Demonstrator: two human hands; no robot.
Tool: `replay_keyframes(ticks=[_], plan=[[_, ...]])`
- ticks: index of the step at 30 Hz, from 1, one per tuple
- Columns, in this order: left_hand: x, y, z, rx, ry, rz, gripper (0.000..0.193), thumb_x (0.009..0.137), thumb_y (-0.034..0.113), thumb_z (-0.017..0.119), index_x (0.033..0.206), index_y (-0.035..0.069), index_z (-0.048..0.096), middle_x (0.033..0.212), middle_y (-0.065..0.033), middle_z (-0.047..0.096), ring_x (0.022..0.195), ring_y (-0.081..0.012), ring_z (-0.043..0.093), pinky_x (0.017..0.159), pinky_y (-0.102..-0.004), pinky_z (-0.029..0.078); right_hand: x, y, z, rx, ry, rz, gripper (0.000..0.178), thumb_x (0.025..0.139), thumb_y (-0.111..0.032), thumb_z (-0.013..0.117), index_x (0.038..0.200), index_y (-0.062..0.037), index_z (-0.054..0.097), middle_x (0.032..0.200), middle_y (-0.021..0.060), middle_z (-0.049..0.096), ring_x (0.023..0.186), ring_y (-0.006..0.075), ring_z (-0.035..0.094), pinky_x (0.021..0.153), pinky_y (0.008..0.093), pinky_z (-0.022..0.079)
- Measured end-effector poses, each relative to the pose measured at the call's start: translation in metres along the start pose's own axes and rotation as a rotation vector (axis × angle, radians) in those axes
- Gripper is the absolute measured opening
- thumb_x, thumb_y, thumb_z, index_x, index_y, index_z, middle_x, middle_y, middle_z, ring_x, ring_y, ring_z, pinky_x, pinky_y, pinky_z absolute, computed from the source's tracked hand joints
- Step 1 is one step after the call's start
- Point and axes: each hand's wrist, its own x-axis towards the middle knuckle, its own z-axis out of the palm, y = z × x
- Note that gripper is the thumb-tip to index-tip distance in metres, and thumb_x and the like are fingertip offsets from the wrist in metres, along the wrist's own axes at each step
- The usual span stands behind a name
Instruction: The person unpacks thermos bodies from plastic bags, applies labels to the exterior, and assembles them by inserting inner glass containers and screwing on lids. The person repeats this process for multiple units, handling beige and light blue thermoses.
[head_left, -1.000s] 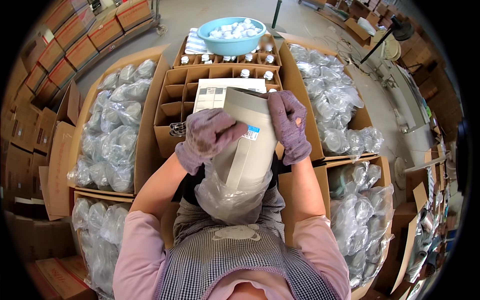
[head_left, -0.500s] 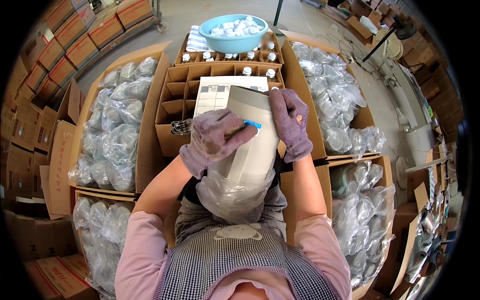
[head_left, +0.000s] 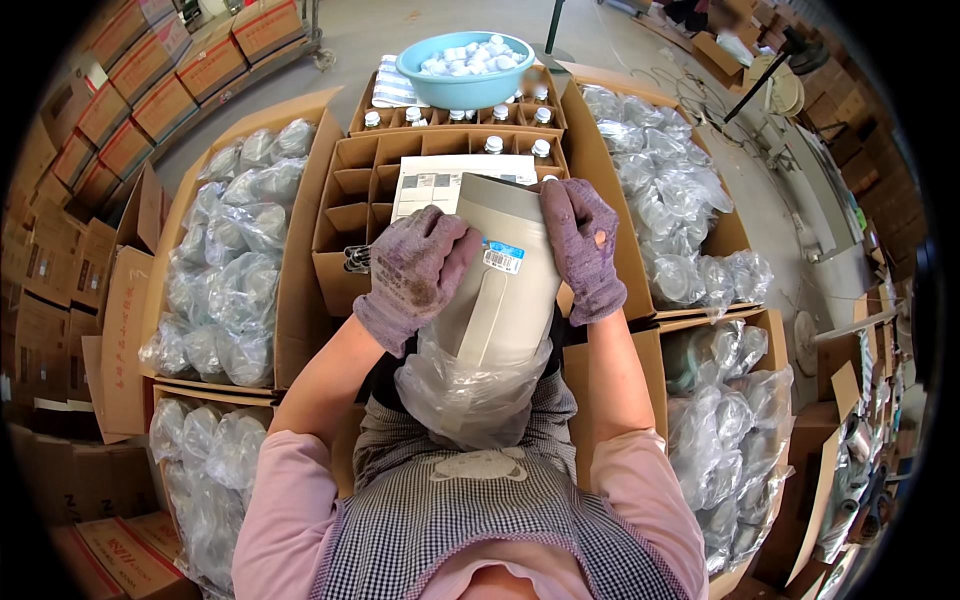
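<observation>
A tapered beige container (head_left: 520,295) with a grey band at its far end stands tilted in front of me, its near end in a clear plastic bag (head_left: 465,390). On its upper face is a blue-and-white barcode sticker (head_left: 503,257). My right hand (head_left: 583,245), in a purple-grey glove, is closed on the container's far right edge. Gloved alike, my left hand (head_left: 415,265) has curled fingers beside the container's left side, close to the sticker. What lies between its fingertips, if anything, is hidden. A white sheet with printed squares (head_left: 425,190) lies behind the container.
A divided carton (head_left: 345,200) with white-capped bottles (head_left: 494,145) is ahead. Beyond it, a blue basin (head_left: 465,92) of white caps rests on another carton. Boxes of plastic-wrapped items (head_left: 235,270) flank me. Shiny metal loops (head_left: 357,258) hang at the divided carton's front.
My left hand has drawn back left from the container's face, uncovering the barcode sticker. The right hand keeps its hold on the far edge.
</observation>
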Motion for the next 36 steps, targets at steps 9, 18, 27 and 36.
replay_keyframes(ticks=[9,18,27,36], plan=[[0.019,0.019,-0.008,0.101,-0.008,0.121,0.024,0.072,0.012,0.080,0.079,0.008,0.057,0.067,-0.0075,0.054,0.061,-0.0297,0.056,0.055,-0.0391,0.045,0.003,-0.008,0.001,0.046,0.041,0.123,0.016,0.091,-0.014,0.066,0.096,-0.0004,0.070,0.086,0.0149,0.068,0.080,0.0292,0.062,0.074,0.0374,0.049],[0.012,0.009,-0.003,0.141,0.034,0.356,0.028,0.069,0.015,0.083,0.074,0.010,0.056,0.067,-0.0021,0.055,0.057,-0.0213,0.057,0.052,-0.0343,0.043,0.001,-0.004,-0.004,-0.081,-0.008,-0.153,0.019,0.087,-0.003,0.064,0.105,-0.0063,0.067,0.088,0.0119,0.067,0.080,0.0302,0.062,0.074,0.0374,0.049],[0.006,0.010,0.001,-0.028,0.085,0.250,0.027,0.070,0.012,0.084,0.076,0.010,0.058,0.066,-0.0029,0.055,0.057,-0.0219,0.057,0.053,-0.0344,0.043,0.002,0.001,-0.002,-0.058,-0.016,-0.193,0.023,0.085,-0.001,0.064,0.107,-0.0075,0.067,0.089,0.0120,0.068,0.080,0.0298,0.062,0.072,0.0380,0.049],[0.001,-0.007,-0.001,0.029,0.123,0.367,0.028,0.069,0.016,0.085,0.077,0.010,0.060,0.070,-0.0013,0.056,0.058,-0.0203,0.058,0.054,-0.0331,0.045,0.006,-0.006,0.003,-0.067,-0.029,-0.196,0.017,0.086,-0.002,0.064,0.102,-0.0056,0.068,0.086,0.0121,0.068,0.079,0.0298,0.061,0.070,0.0366,0.050]])
